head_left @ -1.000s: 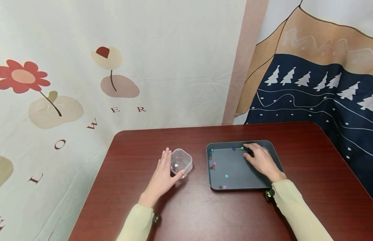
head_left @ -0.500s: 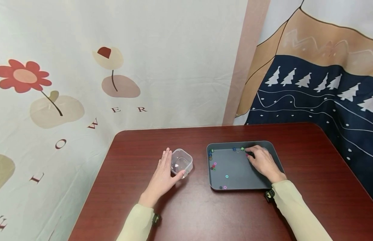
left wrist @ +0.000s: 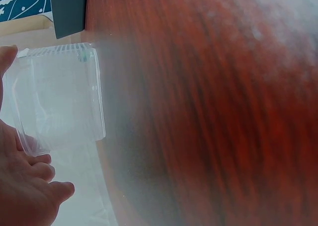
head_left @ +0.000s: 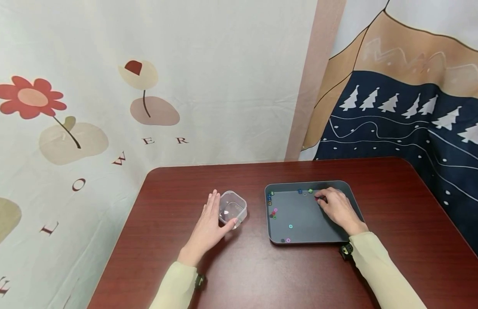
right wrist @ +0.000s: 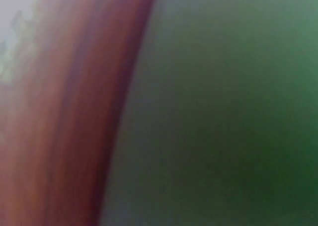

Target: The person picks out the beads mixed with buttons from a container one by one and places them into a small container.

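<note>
Nearest, two pale sleeves are seen extended over the dark red wooden table. By the left hand a clear plastic container is held upright, braced between the fingers and a thumb laid along its near side. To the right, well apart from it, a gray rectangular tray is set. By the tray's near edge a purple ring is seen; farther in, a turquoise ring is found lying alone, and along the left wall small colored pieces are scattered. Over the tray's right part the right hand is held low, fingers bent, with a reddish piece at their tips; whether it is pinched or only touched cannot be told. Beyond, a green piece and a blue piece are placed near the far wall. Apparently, the picking of a single piece is the step in hand; next, a light, exact fingertip pinch is called for, with the container steadied. Behind the table, a printed curtain is hung.
</note>
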Available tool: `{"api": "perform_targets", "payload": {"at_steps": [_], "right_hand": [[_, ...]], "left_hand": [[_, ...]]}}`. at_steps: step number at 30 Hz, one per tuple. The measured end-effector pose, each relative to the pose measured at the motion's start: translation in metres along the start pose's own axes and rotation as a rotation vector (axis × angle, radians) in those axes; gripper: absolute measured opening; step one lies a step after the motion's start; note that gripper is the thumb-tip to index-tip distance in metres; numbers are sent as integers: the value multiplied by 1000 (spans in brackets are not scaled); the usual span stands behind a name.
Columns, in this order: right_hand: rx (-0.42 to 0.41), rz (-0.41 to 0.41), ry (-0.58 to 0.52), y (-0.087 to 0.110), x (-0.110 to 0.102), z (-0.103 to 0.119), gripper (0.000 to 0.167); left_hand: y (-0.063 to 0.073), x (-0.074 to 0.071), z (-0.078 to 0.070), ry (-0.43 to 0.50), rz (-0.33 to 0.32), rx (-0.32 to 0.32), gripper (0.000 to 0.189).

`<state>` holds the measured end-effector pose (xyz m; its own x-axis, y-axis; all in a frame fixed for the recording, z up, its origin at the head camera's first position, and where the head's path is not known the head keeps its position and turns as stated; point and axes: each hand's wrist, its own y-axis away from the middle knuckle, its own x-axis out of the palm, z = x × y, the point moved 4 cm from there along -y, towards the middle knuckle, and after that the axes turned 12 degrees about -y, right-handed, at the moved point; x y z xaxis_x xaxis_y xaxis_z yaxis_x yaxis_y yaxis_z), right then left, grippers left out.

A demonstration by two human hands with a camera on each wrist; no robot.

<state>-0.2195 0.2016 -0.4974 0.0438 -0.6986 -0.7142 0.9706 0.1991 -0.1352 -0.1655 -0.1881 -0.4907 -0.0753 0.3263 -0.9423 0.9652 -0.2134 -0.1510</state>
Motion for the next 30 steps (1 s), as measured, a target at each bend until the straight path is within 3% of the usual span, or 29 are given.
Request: {"api": "perform_targets", "payload": {"at_steps": [19, 30], "right_hand": [[-21, -71, -44, 7, -8, 14, 21], [-113, -159, -91, 14, -8, 42, 20]], "left_hand": [[0, -2, 0, 3, -1, -3, 98], [0, -2, 0, -2, 10, -6, 97]]}}
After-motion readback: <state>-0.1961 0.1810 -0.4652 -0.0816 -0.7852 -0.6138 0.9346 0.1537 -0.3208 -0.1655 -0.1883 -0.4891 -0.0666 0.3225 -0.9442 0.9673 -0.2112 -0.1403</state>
